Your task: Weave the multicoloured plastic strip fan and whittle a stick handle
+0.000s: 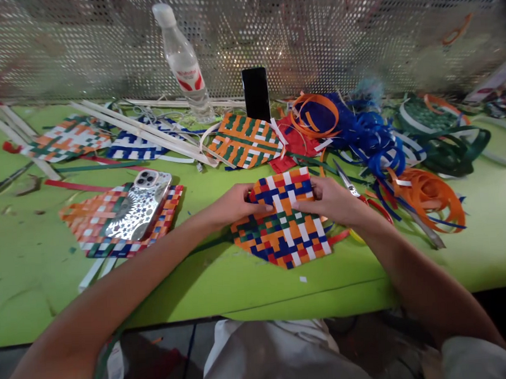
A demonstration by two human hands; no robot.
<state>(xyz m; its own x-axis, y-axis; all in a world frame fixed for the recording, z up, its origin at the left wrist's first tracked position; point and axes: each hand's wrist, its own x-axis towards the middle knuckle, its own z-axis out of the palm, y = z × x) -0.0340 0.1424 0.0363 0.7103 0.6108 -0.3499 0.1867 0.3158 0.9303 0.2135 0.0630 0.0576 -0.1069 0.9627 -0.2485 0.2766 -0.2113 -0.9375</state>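
A woven piece of flat plastic strips (286, 227), in orange, blue, white, red and green, is held between both hands above the green table (224, 291). My left hand (243, 204) grips its left upper edge, thumb on the front face and fingers behind. On the opposite side my right hand (322, 197) pinches the right upper edge, its thumb also on the face. The fingers behind the weave are hidden. Scissors (348, 182) with red and yellow handles lie beside my right wrist, partly covered by the forearm.
A patterned phone (140, 208) rests on another woven piece (86, 216) at left. Behind stand a water bottle (187, 69) and a dark phone (256, 93). Orange strip coils (429, 198) and blue strips (376, 139) lie at right, pale sticks (150, 135) at back left.
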